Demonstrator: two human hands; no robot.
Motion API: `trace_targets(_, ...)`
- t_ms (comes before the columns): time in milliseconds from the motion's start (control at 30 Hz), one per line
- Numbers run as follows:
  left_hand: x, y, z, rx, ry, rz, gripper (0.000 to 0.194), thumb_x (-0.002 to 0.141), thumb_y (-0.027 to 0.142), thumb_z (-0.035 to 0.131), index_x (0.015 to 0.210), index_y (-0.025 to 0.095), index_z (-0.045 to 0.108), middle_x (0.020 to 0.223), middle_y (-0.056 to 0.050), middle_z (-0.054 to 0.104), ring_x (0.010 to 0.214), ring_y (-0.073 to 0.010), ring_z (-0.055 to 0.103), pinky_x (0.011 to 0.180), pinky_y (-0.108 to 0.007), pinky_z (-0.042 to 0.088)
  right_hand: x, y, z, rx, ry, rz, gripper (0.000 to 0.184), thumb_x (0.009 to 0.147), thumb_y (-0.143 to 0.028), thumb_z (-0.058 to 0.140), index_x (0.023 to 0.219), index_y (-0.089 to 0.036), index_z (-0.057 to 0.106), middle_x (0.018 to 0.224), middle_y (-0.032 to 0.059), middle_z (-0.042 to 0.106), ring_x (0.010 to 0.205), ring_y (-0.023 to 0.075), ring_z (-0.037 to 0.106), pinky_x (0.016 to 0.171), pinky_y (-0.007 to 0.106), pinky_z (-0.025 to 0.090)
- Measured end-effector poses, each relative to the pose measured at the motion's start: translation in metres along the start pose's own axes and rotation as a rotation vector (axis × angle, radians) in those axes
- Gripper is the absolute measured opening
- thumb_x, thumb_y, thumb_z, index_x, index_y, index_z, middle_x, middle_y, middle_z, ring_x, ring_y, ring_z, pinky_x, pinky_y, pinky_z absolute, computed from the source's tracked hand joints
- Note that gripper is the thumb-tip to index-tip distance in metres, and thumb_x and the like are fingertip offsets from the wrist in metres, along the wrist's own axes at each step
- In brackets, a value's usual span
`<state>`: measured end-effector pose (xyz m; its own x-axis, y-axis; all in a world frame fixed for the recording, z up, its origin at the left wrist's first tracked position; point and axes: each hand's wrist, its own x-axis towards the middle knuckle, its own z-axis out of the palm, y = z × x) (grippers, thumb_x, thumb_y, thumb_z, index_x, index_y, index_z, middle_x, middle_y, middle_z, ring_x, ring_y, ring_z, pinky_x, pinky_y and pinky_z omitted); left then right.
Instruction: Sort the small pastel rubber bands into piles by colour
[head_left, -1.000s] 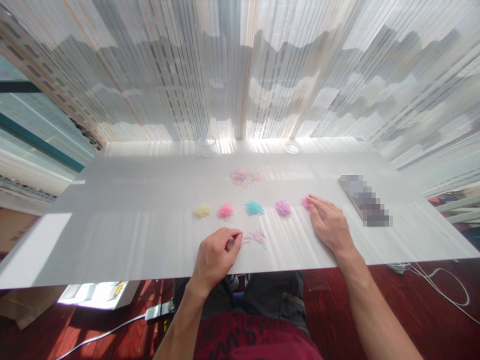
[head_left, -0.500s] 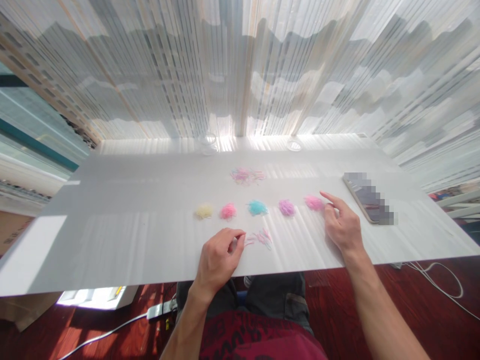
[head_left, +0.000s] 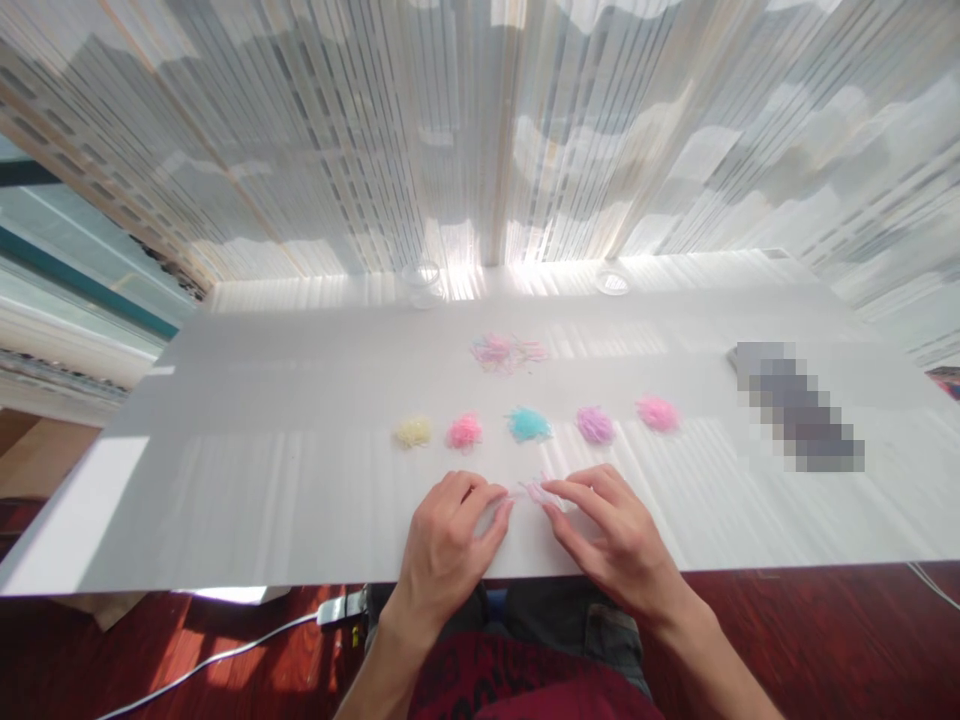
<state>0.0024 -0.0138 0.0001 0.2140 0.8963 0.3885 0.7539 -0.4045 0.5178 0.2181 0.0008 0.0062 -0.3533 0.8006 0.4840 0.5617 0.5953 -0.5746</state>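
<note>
A small heap of thin mixed pastel strips lies near the table's front edge, between my two hands. My left hand is at its left side, thumb and forefinger curved with a small gap between the tips; a thin strip lies by them. On the right side, my right hand has its forefinger and thumb apart at the heap, the fingertips touching the strips. Beyond, sorted piles form a row: yellow pile, coral-pink pile, turquoise pile, purple pile and pink pile.
Behind the row lies a larger mixed pile of strips. A clear round container and a clear lid-like disc are at the table's back edge, by the curtain. To the right is a pixelated phone.
My right hand has moved from the pink pile, left and toward me, to the small mixed heap. My left hand's fingertips have parted slightly. The camera view has shifted a little.
</note>
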Motion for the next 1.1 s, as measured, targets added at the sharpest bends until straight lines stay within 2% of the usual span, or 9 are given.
trace_targets(200, 0.003, 0.001, -0.001, 0.008, -0.019, 0.020, 0.012, 0.101, 0.019, 0.059, 0.094, 0.020, 0.068, 0.086, -0.003, 0.067, 0.081, -0.0189, 0.064, 0.074, -0.032, 0.052, 0.007, 0.001, 0.009, 0.028, -0.053, 0.014, 0.019, 0.098, -0.014, 0.064, 0.116, -0.018, 0.068, 0.093, 0.0071, 0.063, 0.088, 0.0213, 0.060, 0.075, 0.036, 0.057)
trace_targets(400, 0.004, 0.000, -0.002, -0.028, 0.005, 0.099, 0.008, 0.102, 0.017, 0.058, 0.101, 0.019, 0.066, 0.092, -0.005, 0.070, 0.084, -0.0192, 0.067, 0.076, -0.031, 0.054, 0.010, 0.002, 0.013, 0.012, -0.087, -0.003, 0.026, 0.097, -0.016, 0.066, 0.123, -0.017, 0.066, 0.100, 0.0092, 0.063, 0.093, 0.0229, 0.060, 0.079, 0.038, 0.057)
trace_targets(567, 0.006, -0.001, -0.001, -0.012, 0.012, 0.152, 0.009, 0.101, 0.012, 0.059, 0.105, 0.018, 0.064, 0.092, -0.005, 0.075, 0.079, -0.0188, 0.068, 0.073, -0.031, 0.052, 0.012, 0.003, 0.014, 0.052, -0.075, -0.036, 0.020, 0.098, -0.012, 0.063, 0.116, -0.018, 0.068, 0.098, 0.0079, 0.065, 0.091, 0.0215, 0.060, 0.078, 0.036, 0.057)
trace_targets(667, 0.006, -0.002, 0.000, -0.015, 0.016, 0.147, 0.010, 0.101, 0.011, 0.059, 0.105, 0.018, 0.063, 0.089, -0.004, 0.075, 0.075, -0.0180, 0.067, 0.071, -0.031, 0.051, 0.014, 0.003, 0.013, 0.072, -0.055, -0.021, 0.019, 0.098, -0.011, 0.063, 0.114, -0.019, 0.069, 0.094, 0.0069, 0.065, 0.088, 0.0209, 0.061, 0.076, 0.034, 0.058)
trace_targets(867, 0.005, -0.003, -0.003, -0.124, 0.024, 0.098, 0.014, 0.099, 0.009, 0.062, 0.108, 0.018, 0.063, 0.095, -0.004, 0.075, 0.083, -0.0168, 0.069, 0.074, -0.028, 0.053, 0.014, 0.004, 0.011, 0.122, -0.033, 0.004, 0.018, 0.097, -0.009, 0.064, 0.111, -0.020, 0.070, 0.091, 0.0060, 0.066, 0.086, 0.0196, 0.061, 0.073, 0.032, 0.057)
trace_targets(1100, 0.005, -0.003, -0.006, -0.226, 0.016, 0.014, 0.014, 0.097, 0.010, 0.066, 0.107, 0.021, 0.065, 0.094, -0.002, 0.075, 0.069, -0.0121, 0.060, 0.068, -0.025, 0.052, 0.015, 0.001, 0.013, 0.162, 0.007, 0.026, 0.016, 0.096, -0.010, 0.066, 0.107, -0.021, 0.071, 0.089, 0.0048, 0.067, 0.084, 0.0183, 0.062, 0.072, 0.031, 0.057)
